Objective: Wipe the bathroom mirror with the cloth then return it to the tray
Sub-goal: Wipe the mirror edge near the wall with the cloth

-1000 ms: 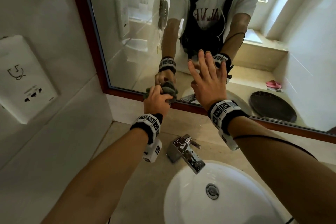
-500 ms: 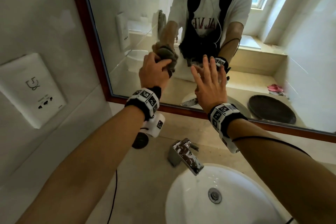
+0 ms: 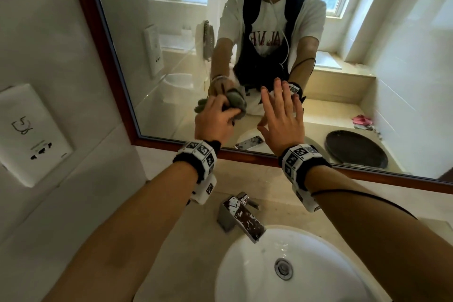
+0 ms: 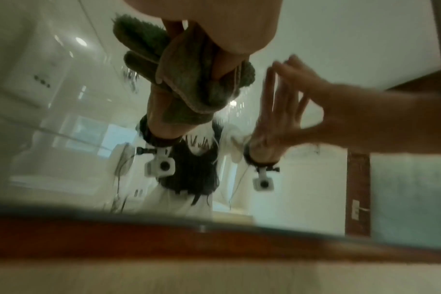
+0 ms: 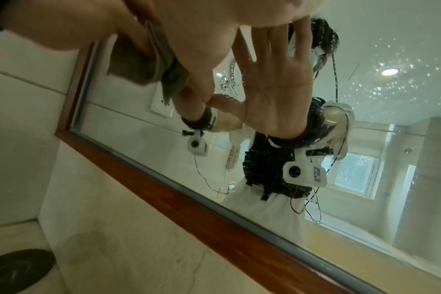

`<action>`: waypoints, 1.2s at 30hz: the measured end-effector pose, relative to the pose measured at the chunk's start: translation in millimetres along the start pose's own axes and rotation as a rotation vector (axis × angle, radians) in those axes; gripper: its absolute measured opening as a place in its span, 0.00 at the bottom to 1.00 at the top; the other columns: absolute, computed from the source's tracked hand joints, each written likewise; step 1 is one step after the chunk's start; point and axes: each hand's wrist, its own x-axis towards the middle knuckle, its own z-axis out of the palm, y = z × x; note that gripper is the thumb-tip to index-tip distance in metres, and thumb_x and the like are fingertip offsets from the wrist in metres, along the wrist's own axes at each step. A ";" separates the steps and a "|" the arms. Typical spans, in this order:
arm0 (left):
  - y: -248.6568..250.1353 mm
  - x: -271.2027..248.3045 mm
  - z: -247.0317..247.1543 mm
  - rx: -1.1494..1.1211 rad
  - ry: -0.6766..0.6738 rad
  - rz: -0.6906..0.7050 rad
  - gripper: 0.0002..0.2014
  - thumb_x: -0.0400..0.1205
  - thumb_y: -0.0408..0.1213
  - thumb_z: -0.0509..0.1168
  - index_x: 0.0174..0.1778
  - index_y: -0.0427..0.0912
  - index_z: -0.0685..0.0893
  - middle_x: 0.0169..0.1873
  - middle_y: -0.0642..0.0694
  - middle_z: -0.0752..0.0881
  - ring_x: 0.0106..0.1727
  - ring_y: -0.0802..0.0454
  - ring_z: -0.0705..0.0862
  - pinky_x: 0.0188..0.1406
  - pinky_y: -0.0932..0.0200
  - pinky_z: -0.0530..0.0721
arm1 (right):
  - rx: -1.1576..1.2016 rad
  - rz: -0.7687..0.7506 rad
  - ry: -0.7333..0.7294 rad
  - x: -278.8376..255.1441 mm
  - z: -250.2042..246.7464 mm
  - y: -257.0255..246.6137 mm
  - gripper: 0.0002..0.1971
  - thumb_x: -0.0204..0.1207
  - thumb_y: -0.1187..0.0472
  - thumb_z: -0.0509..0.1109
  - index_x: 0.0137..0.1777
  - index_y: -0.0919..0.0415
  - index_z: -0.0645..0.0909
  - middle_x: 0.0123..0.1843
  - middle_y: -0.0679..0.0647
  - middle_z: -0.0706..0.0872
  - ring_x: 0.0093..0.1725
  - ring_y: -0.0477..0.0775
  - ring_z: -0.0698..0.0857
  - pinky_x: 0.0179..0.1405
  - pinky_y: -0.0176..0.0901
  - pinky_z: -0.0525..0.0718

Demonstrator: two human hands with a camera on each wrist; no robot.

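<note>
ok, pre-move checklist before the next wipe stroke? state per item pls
1. Cloth in left hand, fingers curled round it: ok.
2. Cloth against the mirror glass: ok, it meets its reflection in the left wrist view.
3. Right hand flat, fingers straight, holding nothing: ok; it sits beside the cloth, so a rightward stroke is blocked: not ok.
4. Glass clean: not ok, droplets show in the right wrist view.
5. Tray free for the return: ok on the part that shows, the rest is out of frame.
6. Faucet below clear of both arms: ok.
</note>
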 end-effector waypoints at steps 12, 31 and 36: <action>-12.5 -77.1 63.4 0.054 -0.320 -0.101 0.07 0.67 0.33 0.79 0.39 0.46 0.92 0.42 0.41 0.81 0.48 0.38 0.82 0.24 0.46 0.84 | 0.018 -0.041 -0.002 -0.1 5.5 7.6 0.52 0.69 0.47 0.78 0.87 0.55 0.51 0.87 0.62 0.49 0.86 0.64 0.48 0.84 0.62 0.53; 18.0 -14.9 28.2 -0.074 0.076 0.034 0.11 0.70 0.30 0.75 0.47 0.46 0.92 0.40 0.43 0.81 0.43 0.41 0.81 0.26 0.54 0.81 | -0.041 -0.018 0.019 -30.3 15.4 31.5 0.50 0.69 0.57 0.77 0.86 0.49 0.50 0.87 0.61 0.51 0.86 0.64 0.51 0.80 0.68 0.58; 11.8 -50.2 58.0 -0.011 -0.115 0.030 0.11 0.68 0.29 0.76 0.42 0.48 0.92 0.39 0.43 0.80 0.44 0.41 0.78 0.24 0.52 0.81 | -0.042 -0.036 -0.010 -31.6 19.3 34.8 0.51 0.70 0.55 0.77 0.86 0.48 0.48 0.88 0.60 0.50 0.86 0.63 0.49 0.81 0.68 0.56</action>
